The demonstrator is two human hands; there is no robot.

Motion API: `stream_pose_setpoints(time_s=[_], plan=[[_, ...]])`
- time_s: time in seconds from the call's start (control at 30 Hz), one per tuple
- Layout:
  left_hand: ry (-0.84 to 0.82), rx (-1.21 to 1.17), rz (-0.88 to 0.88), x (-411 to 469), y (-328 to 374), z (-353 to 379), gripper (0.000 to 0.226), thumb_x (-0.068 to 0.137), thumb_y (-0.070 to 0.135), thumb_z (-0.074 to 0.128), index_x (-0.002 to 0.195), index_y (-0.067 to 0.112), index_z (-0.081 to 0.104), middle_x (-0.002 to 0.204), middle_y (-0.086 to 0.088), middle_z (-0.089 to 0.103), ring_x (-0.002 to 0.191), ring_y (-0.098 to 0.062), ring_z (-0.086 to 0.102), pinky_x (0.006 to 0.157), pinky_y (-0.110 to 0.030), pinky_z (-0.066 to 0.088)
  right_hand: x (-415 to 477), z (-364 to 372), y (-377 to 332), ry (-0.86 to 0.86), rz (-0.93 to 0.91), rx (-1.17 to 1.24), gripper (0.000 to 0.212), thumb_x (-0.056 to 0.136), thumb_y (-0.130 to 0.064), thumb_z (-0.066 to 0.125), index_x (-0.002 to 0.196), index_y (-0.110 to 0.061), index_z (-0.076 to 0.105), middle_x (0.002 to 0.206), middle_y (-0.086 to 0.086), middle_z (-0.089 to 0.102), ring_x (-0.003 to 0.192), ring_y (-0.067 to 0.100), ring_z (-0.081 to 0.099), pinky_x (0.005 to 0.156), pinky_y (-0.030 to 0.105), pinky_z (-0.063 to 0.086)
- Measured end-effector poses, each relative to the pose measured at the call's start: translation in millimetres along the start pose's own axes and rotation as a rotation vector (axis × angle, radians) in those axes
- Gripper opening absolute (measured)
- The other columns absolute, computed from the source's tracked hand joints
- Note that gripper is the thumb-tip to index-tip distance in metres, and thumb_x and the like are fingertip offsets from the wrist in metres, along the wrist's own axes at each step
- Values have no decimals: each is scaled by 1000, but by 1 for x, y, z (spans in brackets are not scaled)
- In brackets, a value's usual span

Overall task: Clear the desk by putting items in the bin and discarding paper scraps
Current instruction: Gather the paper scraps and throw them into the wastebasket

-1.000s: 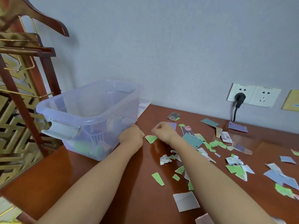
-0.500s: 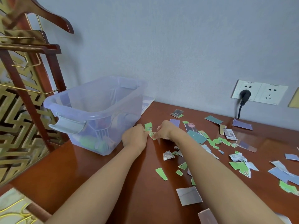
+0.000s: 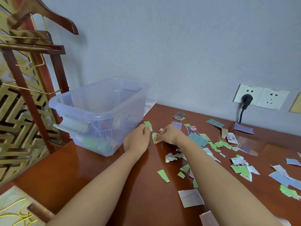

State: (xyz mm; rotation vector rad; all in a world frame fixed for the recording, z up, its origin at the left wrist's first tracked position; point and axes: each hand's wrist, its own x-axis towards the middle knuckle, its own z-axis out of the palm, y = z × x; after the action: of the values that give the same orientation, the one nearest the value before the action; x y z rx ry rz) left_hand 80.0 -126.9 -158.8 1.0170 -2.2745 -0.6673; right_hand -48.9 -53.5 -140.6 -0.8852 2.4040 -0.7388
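Pinching a green paper scrap, the left hand is curling its fingers round the lower edge, with the scrap sticking up at 12 o'clock of the knuckles. The right hand is clamping thumb and fingertips on a second green scrap at its 9 o'clock, just beside the left hand. Both hands are hovering low over the desk; cannot tell if they are touching it. The translucent bin is sitting near at 10 o'clock of the hands, its contents blurred. Green, blue and grey torn scraps are lying from 1 to 5 o'clock of the right hand. At 2 o'clock a wall socket is holding a black plug.
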Motion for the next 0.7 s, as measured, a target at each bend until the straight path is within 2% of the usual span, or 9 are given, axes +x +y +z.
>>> stream_pose_setpoints(time_s=[0.07,0.13,0.2,0.3,0.37,0.47,0.6,0.7], plan=[[13,-28,-9,3,1,0,33,97,29,33,65,20,32,65,0,45,65,-19,43,58,-32,33,-2,-2,3,5,-36,31,22,76,-26,80,77,-13,62,76,4,57,77,22,55,69,31,43],[3,-75,-43,6,2,0,33,96,28,34,64,21,35,64,2,44,66,-19,42,59,-32,32,-5,-2,4,2,-66,54,26,78,-24,78,66,-17,55,68,2,52,69,19,49,64,29,40],[-42,-147,-96,13,3,1,32,95,28,37,63,21,40,63,3,45,64,-19,43,57,-30,32,-7,-2,6,8,-83,104,31,78,-24,76,60,-20,52,59,-2,47,57,15,43,57,26,36],[-142,-380,-207,26,7,0,26,86,30,44,64,17,46,60,0,46,58,-23,39,55,-28,31,-10,-7,10,30,-44,333,27,81,-22,70,62,-19,51,55,-4,42,39,9,30,39,19,25],[-225,-621,-334,31,14,-1,21,85,27,42,68,15,45,63,-3,56,45,-19,31,45,-23,27,-10,-12,13,52,22,526,23,79,-16,65,63,-17,48,57,-2,40,36,9,22,36,16,15],[-342,-916,-508,34,29,0,15,85,16,41,71,15,36,80,-6,74,34,-8,14,33,-16,15,-8,-19,19,96,121,828,22,75,-8,58,61,-16,43,61,3,44,38,9,21,35,13,15],[-384,-1127,-603,40,41,17,13,80,11,40,71,15,31,94,-10,74,32,-6,13,30,-14,16,-11,-26,21,156,152,1096,11,81,-4,46,72,-11,48,73,9,65,40,11,35,35,13,22],[-342,-1202,-648,41,48,25,4,79,8,42,75,9,42,88,-8,72,33,-6,16,31,-14,17,-9,-35,25,233,166,1183,14,82,-7,40,70,-14,42,59,5,50,41,13,33,35,14,19]])
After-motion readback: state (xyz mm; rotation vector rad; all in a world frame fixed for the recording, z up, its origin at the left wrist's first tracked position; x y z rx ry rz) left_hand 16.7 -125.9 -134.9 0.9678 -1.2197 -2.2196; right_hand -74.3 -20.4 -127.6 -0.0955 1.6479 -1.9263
